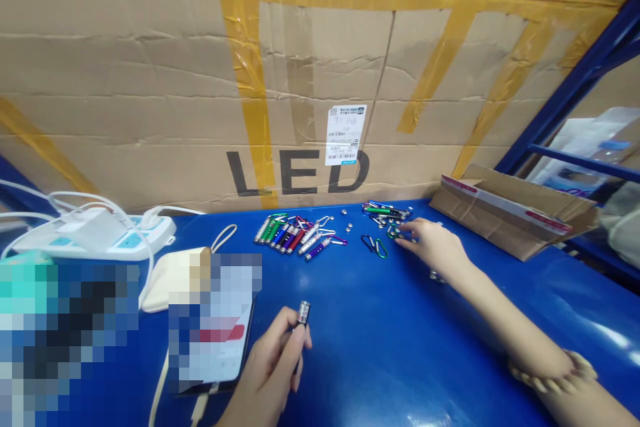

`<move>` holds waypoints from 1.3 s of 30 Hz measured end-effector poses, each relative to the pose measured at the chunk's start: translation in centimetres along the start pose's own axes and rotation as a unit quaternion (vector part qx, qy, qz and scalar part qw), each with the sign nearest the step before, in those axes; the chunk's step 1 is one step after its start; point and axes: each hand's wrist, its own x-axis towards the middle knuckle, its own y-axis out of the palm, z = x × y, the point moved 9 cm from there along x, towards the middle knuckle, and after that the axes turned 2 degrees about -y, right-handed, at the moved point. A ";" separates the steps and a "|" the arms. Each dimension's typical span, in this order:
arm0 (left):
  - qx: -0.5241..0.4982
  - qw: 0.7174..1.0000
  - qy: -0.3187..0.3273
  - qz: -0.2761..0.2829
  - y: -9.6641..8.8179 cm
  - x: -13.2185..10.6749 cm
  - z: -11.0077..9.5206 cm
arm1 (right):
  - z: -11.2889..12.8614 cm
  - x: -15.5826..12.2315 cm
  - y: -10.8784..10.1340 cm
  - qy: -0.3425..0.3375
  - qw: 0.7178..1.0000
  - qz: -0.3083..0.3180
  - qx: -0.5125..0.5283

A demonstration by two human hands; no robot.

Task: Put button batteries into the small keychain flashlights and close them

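My left hand (275, 363) is closed around a small dark tube with a silver end, a mini flashlight (303, 312), held upright at the front. Farther off, my right hand (433, 243) has its thumb and fingertips pinched at a green carabiner clip (392, 231). Two more carabiner clips (375, 246), one dark and one green, lie just left of it. Behind the fingertips is a small pile of colored flashlight tubes (385, 211). A row of flashlights (293, 238) with clips attached, in green, blue, purple, red and silver, lies left of centre.
A big cardboard box marked LED (300, 80) walls off the back of the blue table (380, 347). An open cardboard tray (510, 213) stands at right. On the left are a white power strip (125, 247), a cream power bank (175, 273) and a phone (220, 347) with cable.
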 end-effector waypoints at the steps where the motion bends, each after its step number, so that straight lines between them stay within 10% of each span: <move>1: 0.002 1.000 0.002 0.000 0.0 0.0 -0.1 | -0.5 0.2 0.4 0.005 1.000 0.004 -0.002; 22: 0.004 0.998 0.050 -0.028 -0.1 -0.2 -1.7 | -1.2 0.9 2.0 -0.019 0.994 -0.002 0.110; 39: 0.016 0.994 0.100 -0.044 -0.5 -0.6 -1.7 | 3.4 -0.6 0.5 -0.094 0.983 -0.002 0.159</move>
